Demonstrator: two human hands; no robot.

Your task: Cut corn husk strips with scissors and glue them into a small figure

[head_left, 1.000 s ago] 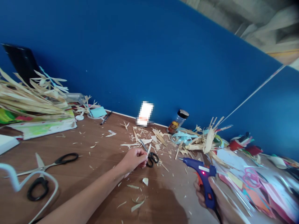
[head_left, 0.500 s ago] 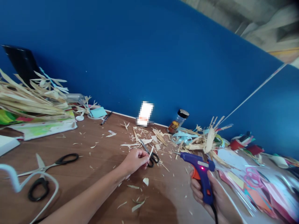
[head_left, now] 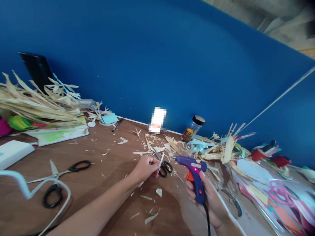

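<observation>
Between the thumb and fingers of my left hand (head_left: pixel 147 169) a thin pale strip of dried husk (head_left: pixel 161 158) points upward. My right hand (head_left: pixel 205 196) is wrapped round a blue hot glue gun (head_left: pixel 194 167) with an orange trigger and a lit red light. Its metal nozzle aims left, close to the husk strip; a small gap seems to lie between them. Just behind my left hand, small black-handled scissors (head_left: pixel 165 169) lie on the brown table (head_left: pixel 105 183), among pale husk scraps (head_left: pixel 158 192).
Large open scissors (head_left: pixel 56 177) and a white cable (head_left: pixel 66 188) lie at left. Dried husks (head_left: pixel 36 105) are heaped behind them. A black-lidded jar (head_left: pixel 193 127) leans near the blue wall (head_left: pixel 147 59). Light blue ribbon (head_left: pixel 199 145) and coloured papers (head_left: pixel 278 209) crowd the right side.
My right hand has brought the glue gun leftward, so its nozzle is nearer the husk strip. My left hand still pinches the strip. The whole view has shifted slightly.
</observation>
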